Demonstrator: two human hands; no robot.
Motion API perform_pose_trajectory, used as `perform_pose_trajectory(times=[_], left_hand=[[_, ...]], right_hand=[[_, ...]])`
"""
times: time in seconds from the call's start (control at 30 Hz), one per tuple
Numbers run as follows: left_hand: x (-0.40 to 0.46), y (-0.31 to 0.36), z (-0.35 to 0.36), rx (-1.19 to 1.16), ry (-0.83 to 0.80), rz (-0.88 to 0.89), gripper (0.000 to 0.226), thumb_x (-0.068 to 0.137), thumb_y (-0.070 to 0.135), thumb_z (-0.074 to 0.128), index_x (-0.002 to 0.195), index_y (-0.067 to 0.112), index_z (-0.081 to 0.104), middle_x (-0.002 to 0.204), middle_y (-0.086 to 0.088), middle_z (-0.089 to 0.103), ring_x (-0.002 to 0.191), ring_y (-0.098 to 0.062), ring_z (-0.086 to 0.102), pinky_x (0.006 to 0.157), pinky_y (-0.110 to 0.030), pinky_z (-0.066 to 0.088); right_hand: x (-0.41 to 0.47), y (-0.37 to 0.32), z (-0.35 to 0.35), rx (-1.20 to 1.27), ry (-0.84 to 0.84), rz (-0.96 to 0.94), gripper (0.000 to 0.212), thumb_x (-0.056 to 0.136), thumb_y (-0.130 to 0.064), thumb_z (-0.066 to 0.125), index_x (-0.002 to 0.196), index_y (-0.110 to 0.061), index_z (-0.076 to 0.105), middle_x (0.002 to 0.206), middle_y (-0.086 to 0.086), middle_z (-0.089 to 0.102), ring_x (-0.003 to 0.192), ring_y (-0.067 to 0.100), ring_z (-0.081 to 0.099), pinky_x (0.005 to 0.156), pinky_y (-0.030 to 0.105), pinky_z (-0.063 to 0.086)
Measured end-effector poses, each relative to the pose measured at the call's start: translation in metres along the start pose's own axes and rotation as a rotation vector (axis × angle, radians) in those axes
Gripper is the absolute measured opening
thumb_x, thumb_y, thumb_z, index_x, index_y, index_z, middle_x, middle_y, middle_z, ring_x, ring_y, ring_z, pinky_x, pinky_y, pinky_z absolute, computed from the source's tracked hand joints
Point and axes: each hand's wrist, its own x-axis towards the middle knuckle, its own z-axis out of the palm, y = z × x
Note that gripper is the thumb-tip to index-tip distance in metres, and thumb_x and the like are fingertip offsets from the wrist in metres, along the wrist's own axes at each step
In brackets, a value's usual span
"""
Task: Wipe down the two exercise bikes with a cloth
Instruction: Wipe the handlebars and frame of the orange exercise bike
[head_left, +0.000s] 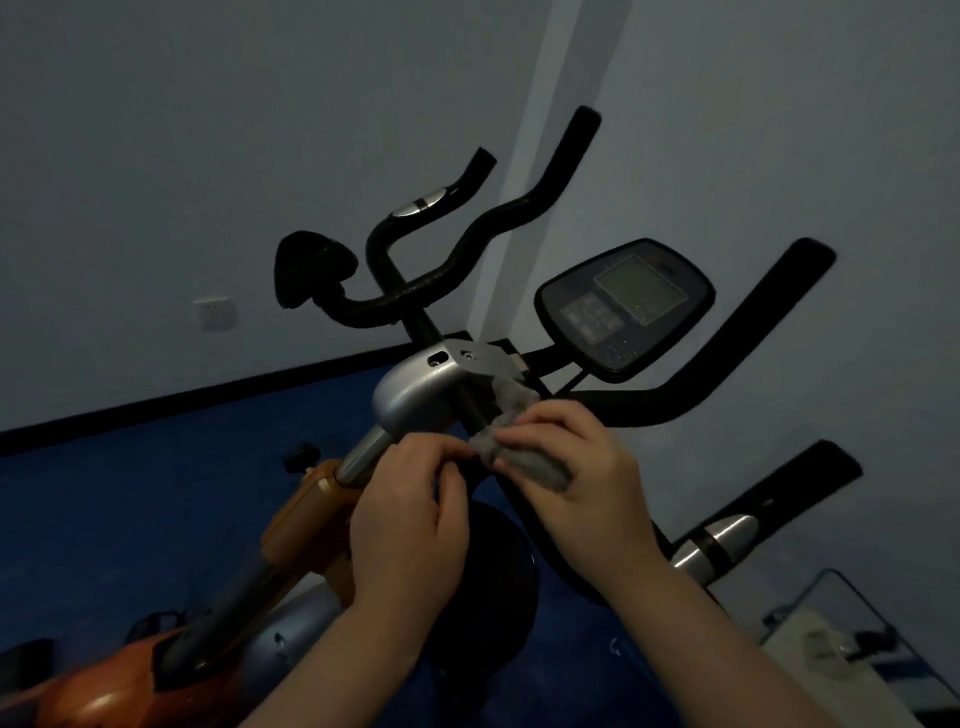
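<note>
Grey cloth (511, 441) is wrapped around a black bar below the silver cap (415, 392) of the orange bike (306, 514), so that it can rub the bar all round. The right hand (582, 483) grips one bunched end and the left hand (410, 525) pinches the other. The second bike's screen (623, 306) sits just behind, apparently unwiped.

Console (626, 306) right of handlebars (447, 270), both behind the cloth (511, 431).
</note>
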Motion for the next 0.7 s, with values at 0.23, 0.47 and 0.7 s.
perform_pose_trajectory(times=[0.23,0.47,0.7], left_hand=[[-0.009,0.0,0.003,0.105,-0.04,0.158,0.019,0.087,0.022,0.044,0.093,0.028,0.061,0.087,0.013,0.06,0.083,-0.006,0.054,0.075,-0.028,0.04],[-0.018,0.032,0.008,0.209,-0.067,0.124,0.014,0.084,0.03,0.048,0.089,0.038,0.058,0.089,0.021,0.06,0.088,0.005,0.045,0.086,-0.023,0.02],[-0.033,0.063,0.022,0.167,-0.288,0.154,0.018,0.088,0.025,0.052,0.101,0.036,0.057,0.095,0.023,0.056,0.096,0.001,0.049,0.095,-0.018,0.02]], right_hand=[[-0.027,-0.002,0.002,-0.14,-0.008,0.292,0.015,0.081,-0.028,0.072,0.095,-0.026,0.068,0.097,-0.014,0.062,0.09,0.006,0.058,0.076,0.026,0.05],[-0.06,-0.004,-0.034,-0.29,-0.179,0.155,0.009,0.087,-0.025,0.064,0.094,-0.02,0.065,0.099,-0.007,0.068,0.089,0.01,0.063,0.073,0.032,0.053],[-0.078,0.033,-0.087,-0.425,-0.257,-0.271,0.014,0.091,-0.009,0.059,0.1,-0.01,0.069,0.107,0.003,0.066,0.094,0.023,0.059,0.081,0.034,0.047]])
